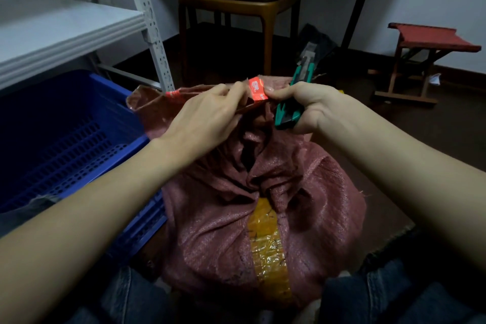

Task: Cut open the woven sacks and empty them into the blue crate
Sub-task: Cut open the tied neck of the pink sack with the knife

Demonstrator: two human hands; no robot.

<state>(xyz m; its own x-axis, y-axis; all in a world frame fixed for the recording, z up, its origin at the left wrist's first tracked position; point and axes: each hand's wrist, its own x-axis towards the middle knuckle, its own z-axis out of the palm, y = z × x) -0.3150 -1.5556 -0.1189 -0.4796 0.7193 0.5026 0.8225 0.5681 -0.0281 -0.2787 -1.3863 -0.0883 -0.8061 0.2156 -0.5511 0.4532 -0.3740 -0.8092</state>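
A reddish-brown woven plastic sack point(302, 192) stood on the floor between the person's knees, bulging and apparently full. A strip of yellow-brown packing tape point(268, 244) ran down its near face. The blue perforated plastic crate point(65, 126) sat just left of it, touching or nearly touching the sack's side, and nothing from the sack showed in the part of the crate in view.

The left hand point(205, 116) pinched the gathered top edge of the sack between thumb and fingertips. The right hand point(307, 105) had its lower fingers curled round a green-handled utility knife point(284, 116), while its thumb and forefinger pinched a small piece of red printed tape point(257, 89) at the sack's mouth, right beside the left fingertips.

By my reading the task was at its opening stage: the mouth was being freed at the red tape. Whether any cut had been made could not be told among the dark folds. Opening the sack fully and tipping it leftwards into the crate were yet to do.

The sack's long axis ran upright, base near and mouth at the far top, leaning slightly left. The knife lay along a near-to-far line, blade end pointing up and away from the person.

Behind were white metal shelving point(65, 29), a wooden chair point(268, 8) and a small red stool point(434, 39).
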